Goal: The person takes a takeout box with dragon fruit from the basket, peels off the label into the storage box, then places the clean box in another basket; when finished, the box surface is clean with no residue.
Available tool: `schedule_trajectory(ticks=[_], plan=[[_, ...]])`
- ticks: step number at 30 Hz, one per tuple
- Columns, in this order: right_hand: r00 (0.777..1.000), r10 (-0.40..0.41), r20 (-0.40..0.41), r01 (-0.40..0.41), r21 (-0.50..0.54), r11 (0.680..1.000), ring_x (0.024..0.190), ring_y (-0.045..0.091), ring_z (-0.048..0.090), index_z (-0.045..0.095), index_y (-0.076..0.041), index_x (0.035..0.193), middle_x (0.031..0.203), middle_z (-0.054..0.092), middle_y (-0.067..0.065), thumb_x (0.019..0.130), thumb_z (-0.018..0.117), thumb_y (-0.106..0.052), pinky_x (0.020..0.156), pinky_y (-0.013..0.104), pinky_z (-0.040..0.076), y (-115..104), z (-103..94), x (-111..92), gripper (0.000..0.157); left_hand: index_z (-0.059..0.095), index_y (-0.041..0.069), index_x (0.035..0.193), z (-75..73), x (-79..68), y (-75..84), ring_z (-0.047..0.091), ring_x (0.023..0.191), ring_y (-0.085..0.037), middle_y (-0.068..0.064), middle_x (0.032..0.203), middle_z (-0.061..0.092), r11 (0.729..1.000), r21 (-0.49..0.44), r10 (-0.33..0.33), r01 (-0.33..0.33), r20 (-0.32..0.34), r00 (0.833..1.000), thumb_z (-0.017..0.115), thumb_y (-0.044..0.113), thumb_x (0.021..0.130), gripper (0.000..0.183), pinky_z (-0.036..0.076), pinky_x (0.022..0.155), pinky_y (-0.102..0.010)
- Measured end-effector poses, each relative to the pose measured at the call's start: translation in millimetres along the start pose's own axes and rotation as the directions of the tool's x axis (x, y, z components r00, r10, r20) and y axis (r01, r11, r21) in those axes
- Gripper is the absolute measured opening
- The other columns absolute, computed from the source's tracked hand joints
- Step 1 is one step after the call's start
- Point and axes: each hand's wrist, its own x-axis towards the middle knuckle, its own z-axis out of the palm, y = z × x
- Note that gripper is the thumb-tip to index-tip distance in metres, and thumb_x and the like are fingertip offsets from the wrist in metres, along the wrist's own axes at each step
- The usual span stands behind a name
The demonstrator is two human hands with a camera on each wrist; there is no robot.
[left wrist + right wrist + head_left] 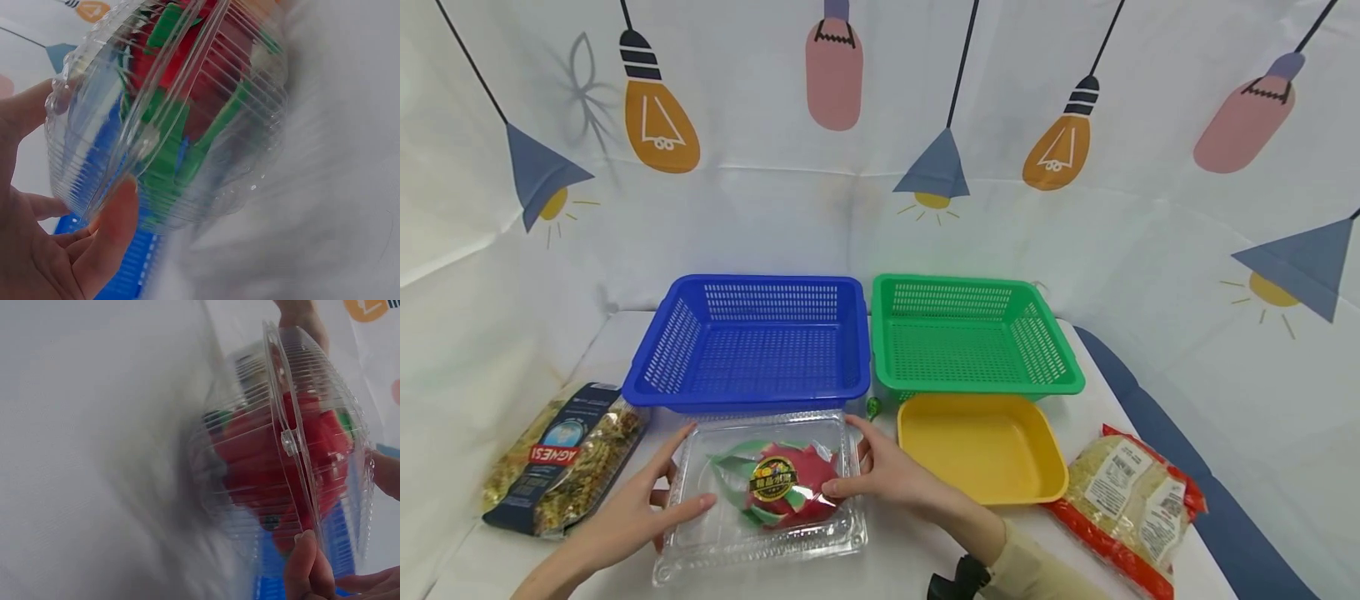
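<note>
Clear clamshell box (760, 548) sits in front of the blue basket (747, 402), near its front wall; a red dragon fruit (808, 483) lies inside, under the lid. Left hand (638, 515) holds the box's left side, thumb over the lid; right hand (886, 468) pinches the right rim between thumb and fingers. Whether the base bears on the table (917, 550), I cannot tell.

Main risk, as I judge it: grip is on thin rims, so squeezing could bow the plastic and pop the lid. The small catch (290, 442) shows at the seam (snapped or loose, unclear). Uneven lifting could roll the fruit sideways and tip the box. A low forward move could snag the basket's rim.
</note>
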Motion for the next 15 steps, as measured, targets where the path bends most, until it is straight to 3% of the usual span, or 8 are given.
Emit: schedule_trajectory(ticks=[5, 15], plan=[[1.0, -0.003, 0.005, 0.003, -0.036, 0.999, 0.084, 0.021, 0.05, 0.03, -0.013, 0.156, 0.095, 0.055, 0.012, 0.08, 0.084, -0.025, 0.068, 0.027, 0.045, 7.2, 1.4, 9.2, 0.094, 0.005, 0.026, 0.162, 2.9, 9.2, -5.6, 0.048, 0.048, -0.01, -0.009, 0.094, 0.04, 0.999, 0.022, -0.026, 0.027, -0.032, 0.999, 0.067, 0.035, 0.096, 0.091, 0.052, 0.044, -0.037], [1.0, 0.002, -0.023, -0.004, -0.099, 0.995, 0.08, 0.02, 0.051, 0.029, -0.006, 0.156, 0.092, 0.054, 0.01, 0.09, 0.074, -0.029, 0.067, 0.028, 0.047, 10.6, -1.8, 23.4, 0.083, 0.012, 0.022, 0.162, 1.6, 26.5, -10.1, 0.039, 0.041, -0.009, -0.007, 0.082, 0.044, 1.0, 0.004, -0.01, 0.01, -0.096, 0.995, 0.068, 0.039, 0.095, 0.09, 0.052, 0.046, -0.037]])
